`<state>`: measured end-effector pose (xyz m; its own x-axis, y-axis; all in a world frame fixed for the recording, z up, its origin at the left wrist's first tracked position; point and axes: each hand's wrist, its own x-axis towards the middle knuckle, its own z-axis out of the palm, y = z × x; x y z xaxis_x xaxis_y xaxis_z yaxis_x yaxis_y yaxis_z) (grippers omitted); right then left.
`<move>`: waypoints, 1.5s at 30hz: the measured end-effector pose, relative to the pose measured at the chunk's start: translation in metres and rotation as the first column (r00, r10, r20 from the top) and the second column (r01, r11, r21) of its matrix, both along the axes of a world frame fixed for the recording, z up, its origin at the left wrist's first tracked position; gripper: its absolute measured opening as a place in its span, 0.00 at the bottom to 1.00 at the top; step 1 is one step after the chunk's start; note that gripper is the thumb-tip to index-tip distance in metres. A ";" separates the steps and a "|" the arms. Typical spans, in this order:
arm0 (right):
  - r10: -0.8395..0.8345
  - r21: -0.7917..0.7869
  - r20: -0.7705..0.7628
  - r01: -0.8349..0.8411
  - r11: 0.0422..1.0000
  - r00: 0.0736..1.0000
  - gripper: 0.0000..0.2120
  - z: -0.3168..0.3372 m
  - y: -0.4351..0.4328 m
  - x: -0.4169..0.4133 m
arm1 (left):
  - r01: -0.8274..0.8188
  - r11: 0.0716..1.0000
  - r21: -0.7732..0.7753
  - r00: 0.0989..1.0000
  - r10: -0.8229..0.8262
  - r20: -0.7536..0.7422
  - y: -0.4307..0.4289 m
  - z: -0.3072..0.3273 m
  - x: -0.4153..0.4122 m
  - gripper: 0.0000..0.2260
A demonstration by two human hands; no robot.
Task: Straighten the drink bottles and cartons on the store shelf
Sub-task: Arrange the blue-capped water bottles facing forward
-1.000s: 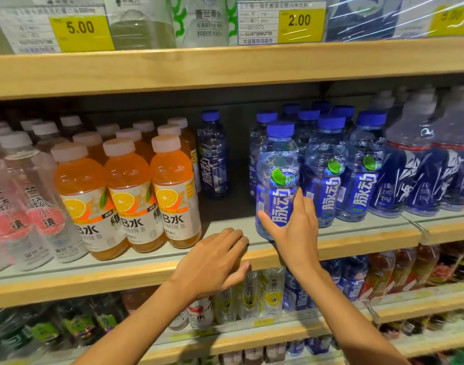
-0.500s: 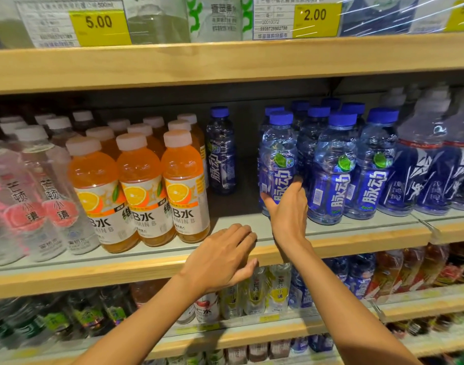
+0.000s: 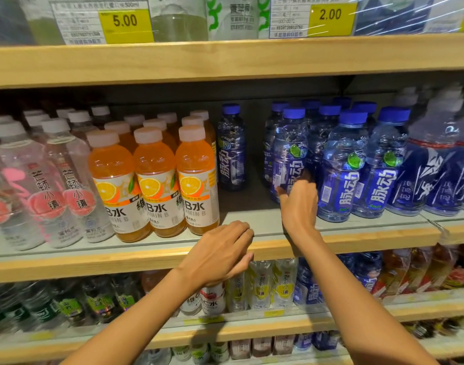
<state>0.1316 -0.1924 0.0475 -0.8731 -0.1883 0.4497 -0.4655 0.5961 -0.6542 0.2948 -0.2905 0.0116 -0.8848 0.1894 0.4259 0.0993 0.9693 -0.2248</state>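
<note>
Right hand [image 3: 299, 204] has pushed a blue-capped bottle [image 3: 288, 156] back from the shelf edge [image 3: 357, 237], fingers clamped round its lower body | bottle now upright, set behind its two front neighbours [image 3: 362, 164] | left hand [image 3: 220, 252] still rests on the edge, fingers loosely curled, empty | row likely not yet flush.

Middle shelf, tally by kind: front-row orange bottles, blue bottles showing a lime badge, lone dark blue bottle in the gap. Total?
Front-row orange bottles: 3
Blue lime-badge bottles: 3, the leftmost one gripped by the right hand
Lone dark blue bottle: 1
Total: 7
</note>
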 end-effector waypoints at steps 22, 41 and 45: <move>0.701 -0.430 0.142 -0.595 0.680 0.699 0.30 -0.012 -0.128 -0.039 | 0.003 0.987 -0.160 0.994 -0.020 -0.103 -0.007 -0.007 -0.002 0.19; 0.609 -0.462 0.113 -0.501 0.732 0.785 0.22 0.010 -0.021 0.016 | -0.150 0.954 0.260 0.984 0.168 -0.049 0.015 0.008 0.002 0.20; 0.670 -0.500 0.131 -0.535 0.681 0.731 0.29 0.013 0.020 0.030 | 0.051 0.547 0.835 0.859 0.402 -0.316 0.036 0.035 -0.005 0.13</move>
<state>0.1621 -0.1724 0.0604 -0.7283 -0.5800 0.3650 -0.3819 -0.0988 -0.9189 0.2893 -0.2543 0.0464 -0.5335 -0.5649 0.6295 0.0203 0.7355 0.6773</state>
